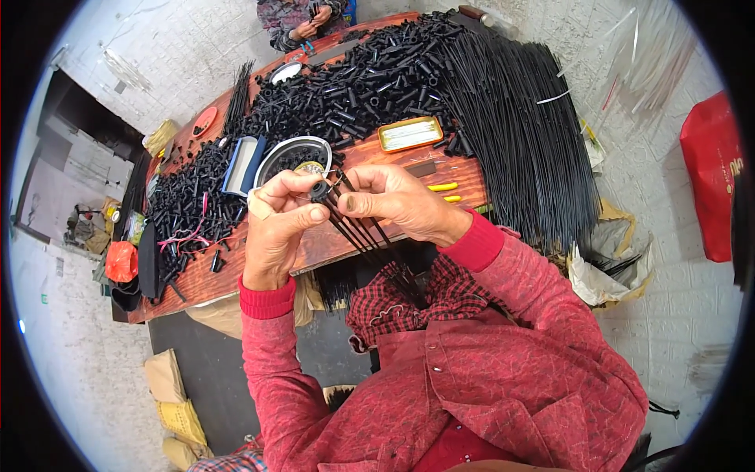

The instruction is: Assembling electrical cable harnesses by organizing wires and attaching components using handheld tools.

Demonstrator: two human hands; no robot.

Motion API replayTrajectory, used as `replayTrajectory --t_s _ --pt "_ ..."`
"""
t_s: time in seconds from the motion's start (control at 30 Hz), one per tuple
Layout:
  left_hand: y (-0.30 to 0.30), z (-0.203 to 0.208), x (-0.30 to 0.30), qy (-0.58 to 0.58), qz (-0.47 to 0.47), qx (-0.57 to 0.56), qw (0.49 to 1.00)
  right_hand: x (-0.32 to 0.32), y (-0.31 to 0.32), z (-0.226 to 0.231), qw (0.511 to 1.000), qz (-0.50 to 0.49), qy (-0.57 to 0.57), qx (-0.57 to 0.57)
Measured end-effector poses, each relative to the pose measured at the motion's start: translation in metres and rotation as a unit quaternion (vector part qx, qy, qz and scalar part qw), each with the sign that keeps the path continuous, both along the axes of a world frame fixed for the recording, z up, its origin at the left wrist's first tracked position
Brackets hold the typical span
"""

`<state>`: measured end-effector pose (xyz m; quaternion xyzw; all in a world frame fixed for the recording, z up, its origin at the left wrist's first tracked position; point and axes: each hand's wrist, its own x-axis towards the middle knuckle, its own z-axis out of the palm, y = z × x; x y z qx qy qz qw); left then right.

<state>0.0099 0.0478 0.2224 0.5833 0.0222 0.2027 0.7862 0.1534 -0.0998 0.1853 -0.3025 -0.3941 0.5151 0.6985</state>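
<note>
Both hands are raised over the table's near edge, fingertips close together. My left hand [277, 224] pinches a short black tube [318, 191] with a round hole in its end. Between thumb and fingers of my right hand [401, 206] are the top ends of several thin black rods [362, 236]. From there the rods slant down to the red-and-black checked cloth [370, 311] on my lap. Some rods appear to meet the tube, but the fingers hide how they join. A thin, light-coloured tip shows above the rods.
Black tubes [354, 98] pile across the wooden table [224, 283]. Long black rods [519, 134] lie heaped at right. Beyond my hands are a round metal bowl [267, 157], blue-and-white box [244, 167], orange-rimmed tray [410, 134] and yellow-handled tool [445, 187]. Another person's hands [308, 25] work opposite.
</note>
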Motion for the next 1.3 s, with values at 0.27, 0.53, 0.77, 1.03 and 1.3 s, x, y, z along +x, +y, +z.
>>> replayTrajectory --t_s 0.27,0.53,0.77,1.03,1.3 --pt "0.011 -0.011 0.000 -0.037 -0.015 0.035 0.999 -0.003 0.000 0.001 1.000 0.021 -0.023 -0.001" --pt "0.007 -0.006 0.006 -0.045 -0.052 0.027 0.997 -0.004 -0.001 -0.002 1.000 0.013 -0.021 0.001" --pt "0.011 -0.008 0.014 -0.049 -0.095 0.009 0.994 0.002 -0.003 0.001 0.997 0.064 0.039 -0.036" --pt "0.021 -0.016 0.011 0.002 -0.044 0.009 0.999 0.006 -0.003 0.003 0.999 0.023 -0.012 -0.021" --pt "0.028 -0.017 0.018 -0.027 -0.080 0.022 0.996 0.011 0.005 -0.003 0.998 0.061 0.004 -0.021"
